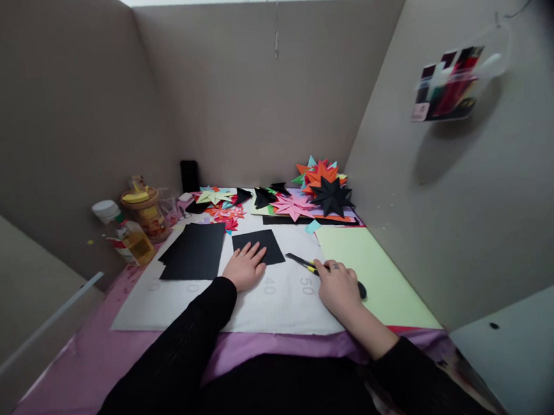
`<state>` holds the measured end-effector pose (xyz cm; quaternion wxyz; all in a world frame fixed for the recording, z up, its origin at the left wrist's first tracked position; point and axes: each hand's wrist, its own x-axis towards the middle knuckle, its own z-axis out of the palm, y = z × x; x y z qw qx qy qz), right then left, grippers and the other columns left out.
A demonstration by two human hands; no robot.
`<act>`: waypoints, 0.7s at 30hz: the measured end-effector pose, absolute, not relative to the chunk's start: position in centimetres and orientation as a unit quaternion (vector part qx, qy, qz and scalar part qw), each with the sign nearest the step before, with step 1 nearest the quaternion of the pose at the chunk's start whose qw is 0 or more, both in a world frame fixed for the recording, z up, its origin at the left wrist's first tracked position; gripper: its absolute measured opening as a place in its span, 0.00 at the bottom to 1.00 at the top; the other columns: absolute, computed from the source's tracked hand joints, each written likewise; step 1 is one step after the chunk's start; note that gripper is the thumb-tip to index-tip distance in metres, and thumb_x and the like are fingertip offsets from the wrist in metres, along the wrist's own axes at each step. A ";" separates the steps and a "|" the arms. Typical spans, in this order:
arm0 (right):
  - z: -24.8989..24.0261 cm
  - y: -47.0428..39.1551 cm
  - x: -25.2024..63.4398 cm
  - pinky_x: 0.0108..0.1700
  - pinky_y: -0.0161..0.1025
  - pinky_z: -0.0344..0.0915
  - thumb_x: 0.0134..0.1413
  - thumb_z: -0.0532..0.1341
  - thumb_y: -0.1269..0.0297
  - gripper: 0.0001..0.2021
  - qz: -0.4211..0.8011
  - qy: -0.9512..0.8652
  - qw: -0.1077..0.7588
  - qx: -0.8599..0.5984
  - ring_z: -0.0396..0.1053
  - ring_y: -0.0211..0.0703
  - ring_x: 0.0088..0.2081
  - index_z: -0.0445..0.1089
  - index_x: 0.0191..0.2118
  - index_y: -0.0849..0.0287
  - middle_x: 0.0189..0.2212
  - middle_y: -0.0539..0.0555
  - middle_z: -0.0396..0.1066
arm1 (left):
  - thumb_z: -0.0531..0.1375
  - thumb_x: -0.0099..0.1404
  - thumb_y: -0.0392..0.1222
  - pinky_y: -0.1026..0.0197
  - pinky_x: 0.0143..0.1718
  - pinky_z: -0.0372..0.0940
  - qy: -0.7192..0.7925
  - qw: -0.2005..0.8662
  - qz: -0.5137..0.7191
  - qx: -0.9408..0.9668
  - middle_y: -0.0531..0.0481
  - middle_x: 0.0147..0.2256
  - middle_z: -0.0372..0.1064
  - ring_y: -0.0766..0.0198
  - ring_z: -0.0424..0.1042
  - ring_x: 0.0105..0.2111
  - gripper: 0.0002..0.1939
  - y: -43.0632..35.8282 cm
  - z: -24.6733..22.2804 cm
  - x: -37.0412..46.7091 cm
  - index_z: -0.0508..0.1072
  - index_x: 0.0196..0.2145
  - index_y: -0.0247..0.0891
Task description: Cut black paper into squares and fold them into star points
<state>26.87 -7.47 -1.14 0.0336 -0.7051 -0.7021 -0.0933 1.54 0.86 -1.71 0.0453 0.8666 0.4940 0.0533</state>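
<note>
My left hand (pixel 246 265) lies flat with spread fingers on a small black paper square (pixel 266 241), pressing its lower left part to the white sheet. To the right, my right hand (pixel 339 287) is closed around a pair of scissors (pixel 301 260) with dark blades and black-and-yellow handles. The blades look shut and point left towards the square, just apart from its right edge. Part of the handle shows beyond my palm, and my fingers hide the rest. Larger black paper sheets (pixel 197 252) lie overlapped left of my left hand.
A white numbered sheet (pixel 170 312) and pale green paper (pixel 378 270) cover the pink-purple cloth. Folded paper stars (pixel 332 197) pile up at the back right. A bottle (pixel 136 241) and yellow-lidded jar (pixel 145 211) stand left. Grey panels (pixel 268 93) enclose the table.
</note>
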 end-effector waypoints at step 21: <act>0.2 -7.8 26.7 0.43 0.45 0.49 0.53 0.52 0.75 0.24 -0.072 -0.707 0.025 -0.703 0.60 0.51 0.47 0.64 0.56 0.53 0.48 0.62 0.66 | 0.43 0.68 0.52 0.44 0.59 0.46 0.495 0.051 0.055 0.866 0.49 0.65 0.44 0.50 0.43 0.64 0.28 0.8 -1.7 1.5 0.51 0.64 0.46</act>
